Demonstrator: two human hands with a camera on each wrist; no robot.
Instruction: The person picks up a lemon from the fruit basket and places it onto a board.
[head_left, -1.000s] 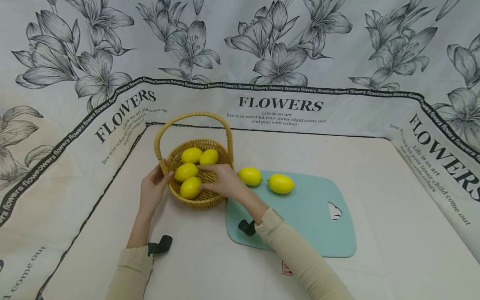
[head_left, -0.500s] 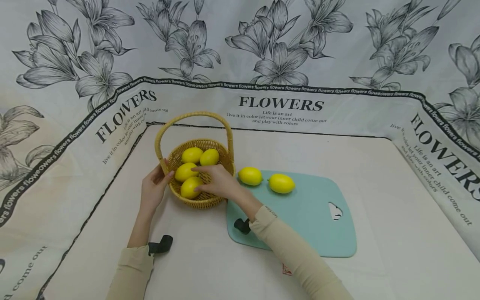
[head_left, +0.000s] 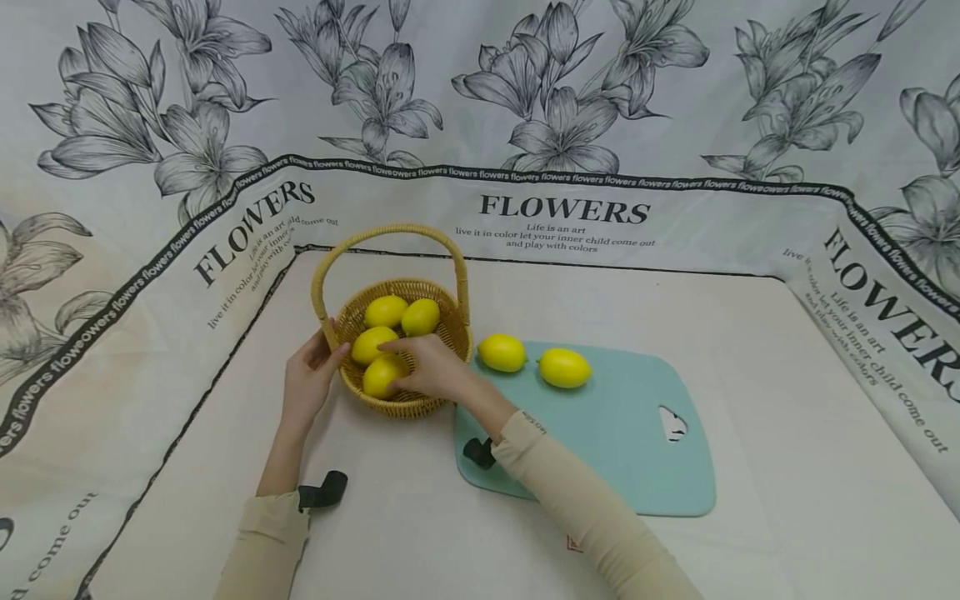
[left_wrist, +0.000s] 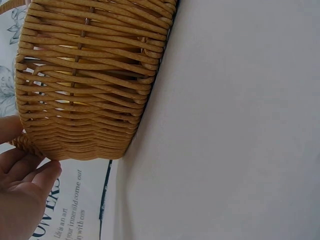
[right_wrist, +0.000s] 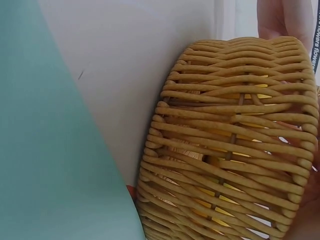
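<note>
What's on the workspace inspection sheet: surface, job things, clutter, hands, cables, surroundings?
Surface: white cloth, teal cutting board lying flat on it.
Job things: wicker basket upright, four lemons inside; two loose lemons at the cutting board's far edge.
Clutter: nothing seen.
Hands: left hand holds the wicker basket's left side; right hand at the nearest lemon inside, grip unclear.
Cables: nothing seen.
Surroundings: fabric backdrop, floral print, "FLOWERS" lettering.

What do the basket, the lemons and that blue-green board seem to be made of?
The basket looks woven from dull tan strands, rattan or an imitation, with gaps between rows. The lemons have smooth, faintly shiny, even yellow skin; real fruit or plastic, I can't tell. The board is probably plastic: one even colour, dull finish, rounded corners.
</note>
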